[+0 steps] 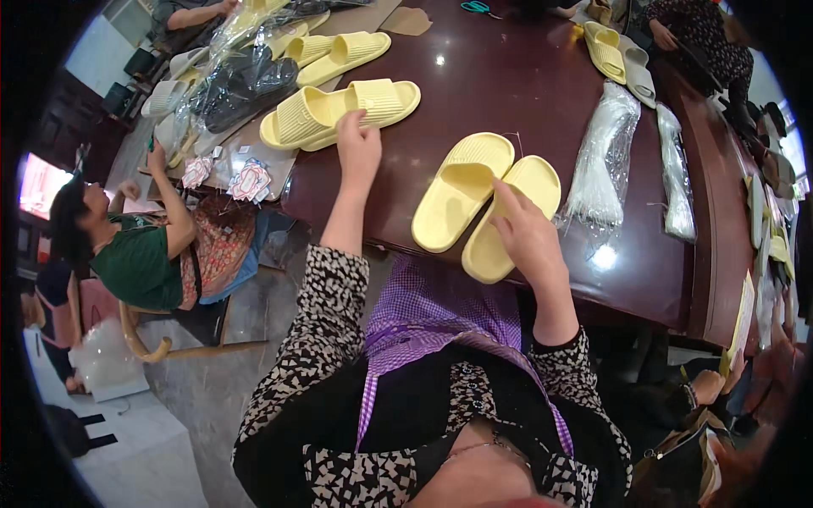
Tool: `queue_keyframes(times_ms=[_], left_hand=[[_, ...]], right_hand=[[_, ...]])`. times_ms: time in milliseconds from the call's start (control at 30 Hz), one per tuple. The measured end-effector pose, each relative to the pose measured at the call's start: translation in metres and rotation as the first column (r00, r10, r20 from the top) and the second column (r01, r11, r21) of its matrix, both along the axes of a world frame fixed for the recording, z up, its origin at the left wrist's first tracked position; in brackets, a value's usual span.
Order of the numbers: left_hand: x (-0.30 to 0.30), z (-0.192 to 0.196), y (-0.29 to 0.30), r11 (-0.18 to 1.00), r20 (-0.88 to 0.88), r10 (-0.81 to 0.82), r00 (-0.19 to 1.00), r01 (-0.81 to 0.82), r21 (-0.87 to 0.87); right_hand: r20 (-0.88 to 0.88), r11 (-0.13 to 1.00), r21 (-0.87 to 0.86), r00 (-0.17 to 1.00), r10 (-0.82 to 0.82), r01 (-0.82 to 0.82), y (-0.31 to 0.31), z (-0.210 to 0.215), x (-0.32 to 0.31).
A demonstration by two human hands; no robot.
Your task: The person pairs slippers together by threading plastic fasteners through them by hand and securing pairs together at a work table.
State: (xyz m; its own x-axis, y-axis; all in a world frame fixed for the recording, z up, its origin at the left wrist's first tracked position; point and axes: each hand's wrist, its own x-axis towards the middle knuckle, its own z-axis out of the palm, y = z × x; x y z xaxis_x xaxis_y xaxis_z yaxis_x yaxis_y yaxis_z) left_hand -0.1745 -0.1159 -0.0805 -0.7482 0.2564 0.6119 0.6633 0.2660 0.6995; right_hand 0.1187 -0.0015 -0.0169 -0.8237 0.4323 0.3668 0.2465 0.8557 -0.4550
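Note:
Two pale yellow slide slippers lie side by side before me, a left one (442,213) and a right one (487,254), with a thin clear strand rising near their straps. My right hand (527,230) is over the right slipper, its index finger and thumb apart by the strap. Farther left, my left hand (359,151) reaches to the edge of another pair of yellow slippers (306,114). Its fingertips meet the near side of that pair, index finger and thumb slightly apart; whether they grip it is unclear.
Plastic bags of clear strands (603,161) lie on the dark red table (474,80) at right. More slippers (345,57), a bagged dark pair (246,89) and paper tags (251,180) crowd the left. Teal scissors (477,8) lie far off. A co-worker in green (135,262) sits at left.

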Motion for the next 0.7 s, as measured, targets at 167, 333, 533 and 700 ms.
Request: queue_keyframes(times_ms=[167,333,533,700], left_hand=[[-0.068,-0.014,0.003,0.992,0.243,-0.106,0.964,0.120,-0.046],[-0.051,0.001,0.005,0.938,0.662,-0.339,0.669,0.290,0.188],[-0.029,0.005,-0.007,0.943,0.678,-0.333,0.656,0.237,0.234],[0.001,0.019,-0.013,0.883,0.620,-0.468,0.630,0.339,0.323]], right_hand=[[0.184,0.953,0.302,0.979,-0.087,0.027,0.004,-0.035,-0.027],[0.064,0.960,0.244,0.985,-0.158,0.138,0.022,-0.051,-0.032],[0.074,0.946,0.056,0.944,-0.322,0.318,0.041,0.003,0.000],[-0.124,0.732,0.458,0.852,-0.509,0.504,0.153,0.070,0.093]])
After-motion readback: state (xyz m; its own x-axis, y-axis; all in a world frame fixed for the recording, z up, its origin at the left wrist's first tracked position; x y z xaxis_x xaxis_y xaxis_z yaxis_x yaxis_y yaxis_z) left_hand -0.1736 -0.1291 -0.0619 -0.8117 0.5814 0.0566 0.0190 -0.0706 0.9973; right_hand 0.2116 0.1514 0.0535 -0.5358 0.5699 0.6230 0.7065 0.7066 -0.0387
